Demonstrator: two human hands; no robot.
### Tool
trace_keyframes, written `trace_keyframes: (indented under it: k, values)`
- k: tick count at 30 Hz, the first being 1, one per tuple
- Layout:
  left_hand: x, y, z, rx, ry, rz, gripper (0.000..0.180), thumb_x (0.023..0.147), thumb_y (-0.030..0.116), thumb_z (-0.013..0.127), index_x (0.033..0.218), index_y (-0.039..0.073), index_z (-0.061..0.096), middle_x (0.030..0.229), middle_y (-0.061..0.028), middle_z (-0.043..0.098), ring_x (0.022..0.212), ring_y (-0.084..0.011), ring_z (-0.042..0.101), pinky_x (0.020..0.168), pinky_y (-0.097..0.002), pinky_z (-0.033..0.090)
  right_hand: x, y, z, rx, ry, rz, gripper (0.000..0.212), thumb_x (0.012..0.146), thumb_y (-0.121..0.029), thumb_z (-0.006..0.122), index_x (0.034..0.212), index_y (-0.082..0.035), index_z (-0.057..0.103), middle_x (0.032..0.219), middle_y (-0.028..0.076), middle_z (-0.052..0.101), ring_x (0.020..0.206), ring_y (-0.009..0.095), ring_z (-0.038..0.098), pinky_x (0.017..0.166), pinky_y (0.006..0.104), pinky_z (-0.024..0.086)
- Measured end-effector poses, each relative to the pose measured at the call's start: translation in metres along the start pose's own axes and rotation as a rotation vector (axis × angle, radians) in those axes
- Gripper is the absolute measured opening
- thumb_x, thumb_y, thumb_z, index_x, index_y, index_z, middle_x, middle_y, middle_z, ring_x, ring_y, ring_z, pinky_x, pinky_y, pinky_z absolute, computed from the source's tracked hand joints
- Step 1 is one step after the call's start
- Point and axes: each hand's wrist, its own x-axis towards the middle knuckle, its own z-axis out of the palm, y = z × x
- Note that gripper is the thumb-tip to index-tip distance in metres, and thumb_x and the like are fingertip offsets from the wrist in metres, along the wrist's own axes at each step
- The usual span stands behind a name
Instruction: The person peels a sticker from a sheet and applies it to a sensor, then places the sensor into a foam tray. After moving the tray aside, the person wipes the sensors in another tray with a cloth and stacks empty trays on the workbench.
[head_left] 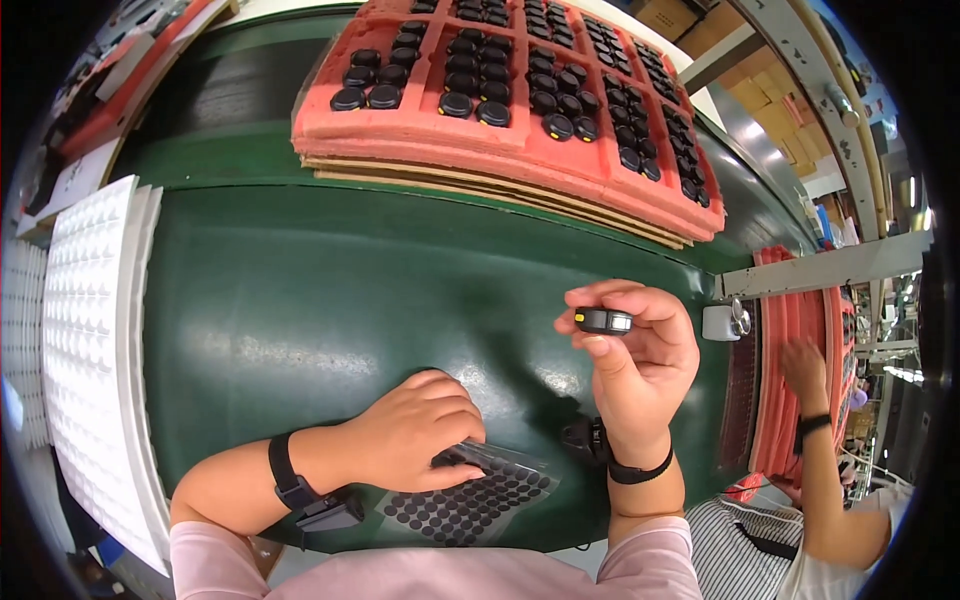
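Note:
My right hand (645,365) is raised over the green work surface, pinching a small round black device (603,321) between thumb and fingers. A yellow mark and a pale shiny patch show on the device's rim. Lower down, my left hand (415,430) rests at the upper left edge of a clear sheet of round black stickers (470,505). Its thumb and curled fingers close round the sheet's edge, where a dark bit shows between them. The sheet lies flat near my body, its dots in rows.
Beyond the green surface (330,270), stacked red foam trays (420,135) hold many similar black devices. White bumpy trays (90,330) stand at the left. On the right are a metal post (825,267), more red trays (785,375) and a co-worker's arm (815,410).

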Motion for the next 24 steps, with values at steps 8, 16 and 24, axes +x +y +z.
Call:
trace_keyframes:
  k: [8, 16, 24]
  values:
    - [0.002, 0.000, -0.002, 0.010, -0.009, -0.001, 0.031, 0.076, 0.025, 0.080, 0.096, 0.010, 0.061, 0.098, -0.0022, 0.065, 0.094, -0.0257, 0.059, 0.093, -0.0430, 0.043, 0.000, -0.012, -0.011, 0.161, 0.047, 0.039, 0.021, 0.092, 0.002, 0.063, 0.110, 0.005, 0.053, 0.109, 0.024, 0.065, 0.092, 0.024, 0.068, 0.079, 0.0341, 0.059]
    - [0.003, 0.001, -0.002, 0.004, -0.029, -0.001, 0.032, 0.076, 0.024, 0.080, 0.098, 0.010, 0.061, 0.099, -0.0029, 0.065, 0.093, -0.0260, 0.059, 0.093, -0.0440, 0.044, 0.007, -0.018, -0.004, 0.245, 0.198, 0.317, 0.045, 0.093, -0.001, 0.060, 0.136, 0.000, 0.048, 0.117, 0.024, 0.063, 0.086, 0.022, 0.068, 0.073, 0.0292, 0.056]
    - [0.004, 0.002, -0.003, -0.006, -0.051, -0.021, 0.033, 0.078, 0.027, 0.078, 0.099, 0.009, 0.060, 0.098, -0.0057, 0.063, 0.098, -0.0283, 0.058, 0.095, -0.0435, 0.042, 0.010, -0.019, -0.002, 0.152, 0.166, 0.366, 0.051, 0.093, 0.005, 0.054, 0.143, 0.003, 0.043, 0.126, 0.029, 0.060, 0.104, 0.030, 0.069, 0.085, 0.0343, 0.060]
